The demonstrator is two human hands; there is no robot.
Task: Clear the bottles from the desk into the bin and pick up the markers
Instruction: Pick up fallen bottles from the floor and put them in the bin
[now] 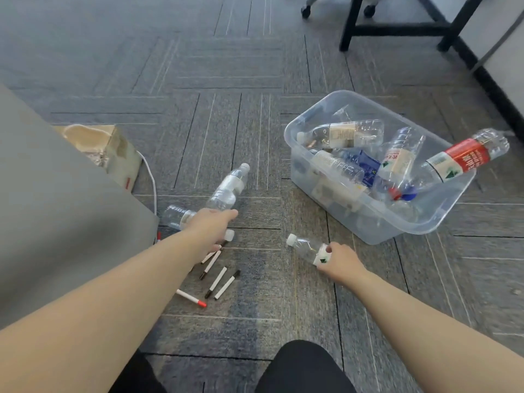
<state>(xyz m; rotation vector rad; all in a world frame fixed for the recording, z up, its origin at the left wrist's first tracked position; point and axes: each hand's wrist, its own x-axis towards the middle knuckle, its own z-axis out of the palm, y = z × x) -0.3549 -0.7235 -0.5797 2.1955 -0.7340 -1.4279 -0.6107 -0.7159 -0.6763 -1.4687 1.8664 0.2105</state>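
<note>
Our bin (pixel 309 177) is mostly full; our right hand (pixel 340 263) grips one bottle (pixel 307 249), our left hand (pixel 211 225) clasps another bottle (pixel 226 188), markers (pixel 218 282) remain on the floor.

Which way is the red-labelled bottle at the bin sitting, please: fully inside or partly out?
Partly out. The red-labelled bottle rests tilted across the clear bin's far rim, its base end overhanging outside.

Lighting: bright, even and diffuse on my view, with only faint shadows on the carpet (pixel 255 137). Glare: small highlights on the clear bin (pixel 377 219). Image: slightly soft overall; wide-angle bending at edges.
</note>
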